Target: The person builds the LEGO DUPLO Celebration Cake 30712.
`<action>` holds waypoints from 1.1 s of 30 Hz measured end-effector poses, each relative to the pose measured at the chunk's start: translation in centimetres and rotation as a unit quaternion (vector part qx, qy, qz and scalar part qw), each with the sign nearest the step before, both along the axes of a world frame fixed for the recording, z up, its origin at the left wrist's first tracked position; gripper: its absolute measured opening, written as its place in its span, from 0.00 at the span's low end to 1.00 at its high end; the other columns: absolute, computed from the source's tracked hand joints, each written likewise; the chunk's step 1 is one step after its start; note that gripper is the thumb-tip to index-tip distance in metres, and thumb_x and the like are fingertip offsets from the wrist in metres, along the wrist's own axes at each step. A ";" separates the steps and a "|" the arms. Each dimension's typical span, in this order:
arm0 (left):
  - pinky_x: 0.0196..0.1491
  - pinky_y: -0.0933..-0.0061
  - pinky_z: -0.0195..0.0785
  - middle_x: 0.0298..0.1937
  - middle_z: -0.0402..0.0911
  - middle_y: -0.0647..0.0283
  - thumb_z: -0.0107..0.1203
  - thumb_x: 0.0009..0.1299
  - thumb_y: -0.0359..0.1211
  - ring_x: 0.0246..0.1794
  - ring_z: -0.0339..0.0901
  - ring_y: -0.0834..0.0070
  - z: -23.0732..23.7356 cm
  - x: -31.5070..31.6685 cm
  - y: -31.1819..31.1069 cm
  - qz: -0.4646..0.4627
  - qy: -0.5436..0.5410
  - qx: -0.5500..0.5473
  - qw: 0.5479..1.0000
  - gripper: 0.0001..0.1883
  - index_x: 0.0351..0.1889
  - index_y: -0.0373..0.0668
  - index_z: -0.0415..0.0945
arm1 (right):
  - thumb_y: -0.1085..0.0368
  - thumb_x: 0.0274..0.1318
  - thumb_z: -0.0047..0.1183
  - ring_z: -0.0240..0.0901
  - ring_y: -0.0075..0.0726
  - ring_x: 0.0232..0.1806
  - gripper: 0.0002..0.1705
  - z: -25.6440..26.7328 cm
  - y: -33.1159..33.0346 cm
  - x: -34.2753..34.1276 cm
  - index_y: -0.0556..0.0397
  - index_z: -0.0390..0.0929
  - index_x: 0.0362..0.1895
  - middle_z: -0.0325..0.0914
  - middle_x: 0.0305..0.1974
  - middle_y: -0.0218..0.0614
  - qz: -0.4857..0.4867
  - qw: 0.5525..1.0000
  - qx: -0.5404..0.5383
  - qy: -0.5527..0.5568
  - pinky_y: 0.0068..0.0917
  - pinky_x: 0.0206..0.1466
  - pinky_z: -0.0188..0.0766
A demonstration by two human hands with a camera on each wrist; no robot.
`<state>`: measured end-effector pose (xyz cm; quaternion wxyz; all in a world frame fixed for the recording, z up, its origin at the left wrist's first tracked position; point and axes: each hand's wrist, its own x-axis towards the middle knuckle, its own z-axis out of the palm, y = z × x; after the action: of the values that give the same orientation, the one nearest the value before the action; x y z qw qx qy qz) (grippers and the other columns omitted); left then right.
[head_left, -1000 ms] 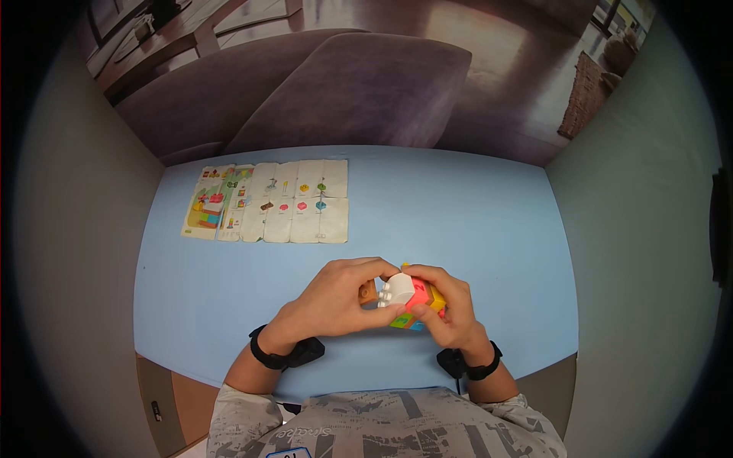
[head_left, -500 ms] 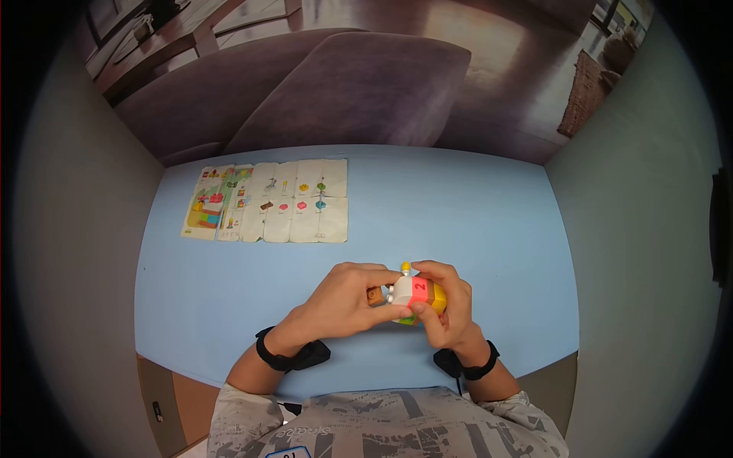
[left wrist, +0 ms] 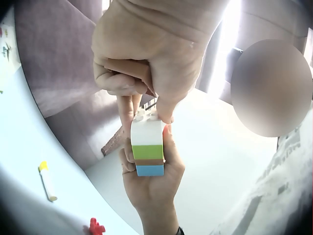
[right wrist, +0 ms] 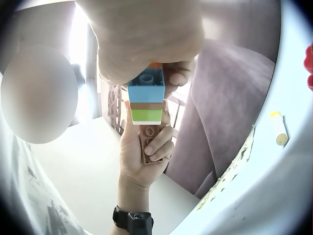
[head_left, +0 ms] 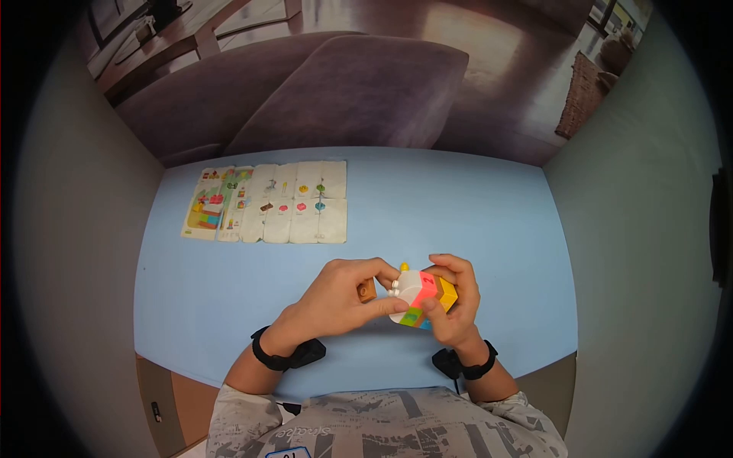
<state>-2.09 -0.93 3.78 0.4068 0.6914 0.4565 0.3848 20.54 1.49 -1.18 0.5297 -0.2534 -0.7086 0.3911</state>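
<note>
As the stack (left wrist: 147, 152) hangs above the table (head_left: 496, 214), toward its near edge, it looks light and stiff

Slick, probably; its flat sides should suit gripping. The right hand (head_left: 456, 314) clasps it; the left hand (head_left: 336, 298) pinches its white end, other fingers curled round a brown brick (head_left: 368, 290) that crowds the grip. A candle (left wrist: 48, 182) lies beyond; a sheet (head_left: 267, 202), toward the far left corner.

The place is looking like a small booth. Around a blue table (head_left: 473, 214), grey panels (head_left: 84, 229) are standing at nine and three o'clock. At twelve, an apparently printed backdrop (head_left: 496, 69) is showing a living room: a purple sofa (head_left: 351, 95) is spreading across it, a wooden table (head_left: 205, 41) is sitting at eleven, and a woven rug (head_left: 580, 95) is lying at two.
</note>
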 end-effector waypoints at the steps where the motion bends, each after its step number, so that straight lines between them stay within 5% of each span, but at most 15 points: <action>1: 0.24 0.78 0.51 0.22 0.77 0.70 0.79 0.61 0.38 0.19 0.59 0.88 -0.3 0.0 0.0 -0.007 0.007 0.013 1.000 0.19 0.45 0.39 0.87 | 0.63 0.64 0.63 0.83 0.32 0.40 0.30 0.1 0.0 0.1 0.63 0.68 0.65 0.86 0.42 0.45 -0.001 1.000 0.001 -0.003 0.27 0.47 0.77; 13: 0.23 0.77 0.49 0.18 0.69 0.73 0.79 0.62 0.37 0.18 0.56 0.87 0.3 0.5 -0.1 -0.017 -0.030 -0.061 0.998 0.16 0.40 0.39 0.86 | 0.58 0.69 0.58 0.82 0.33 0.40 0.24 0.3 -0.3 0.1 0.65 0.72 0.58 0.85 0.41 0.47 -0.021 1.000 0.015 -0.001 0.28 0.44 0.78; 16: 0.24 0.77 0.48 0.19 0.69 0.73 0.77 0.64 0.35 0.19 0.56 0.87 0.7 0.3 0.0 -0.002 0.019 0.005 1.000 0.15 0.42 0.38 0.86 | 0.58 0.69 0.58 0.83 0.34 0.41 0.24 0.5 0.0 0.0 0.64 0.72 0.59 0.85 0.42 0.48 -0.010 1.000 -0.004 -0.002 0.29 0.46 0.78; 19: 0.29 0.74 0.60 0.23 0.74 0.67 0.73 0.68 0.38 0.22 0.64 0.80 0.6 0.1 0.1 0.077 0.022 -0.015 0.997 0.17 0.47 0.37 0.82 | 0.58 0.71 0.57 0.83 0.34 0.42 0.24 0.3 -0.1 0.2 0.64 0.71 0.60 0.86 0.44 0.48 -0.023 1.000 -0.004 -0.002 0.28 0.48 0.78; 25: 0.34 0.79 0.51 0.31 0.62 0.72 0.63 0.72 0.30 0.28 0.55 0.85 0.0 -0.2 -0.1 0.023 -0.094 -0.031 0.995 0.16 0.56 0.39 0.75 | 0.60 0.72 0.56 0.83 0.33 0.45 0.22 0.7 0.0 0.1 0.64 0.72 0.59 0.85 0.44 0.47 -0.019 0.999 -0.046 -0.006 0.28 0.51 0.77; 33: 0.33 0.74 0.58 0.34 0.72 0.67 0.73 0.66 0.39 0.27 0.62 0.78 0.4 0.1 0.1 -0.006 0.067 -0.010 0.998 0.19 0.49 0.40 0.82 | 0.62 0.69 0.58 0.83 0.33 0.44 0.20 0.5 0.0 0.1 0.63 0.74 0.57 0.85 0.44 0.46 -0.017 0.999 -0.035 -0.015 0.28 0.50 0.78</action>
<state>-1.98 -0.82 4.14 0.3845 0.7145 0.4819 0.3307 20.60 1.49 -0.69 0.5162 -0.2894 -0.6983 0.4027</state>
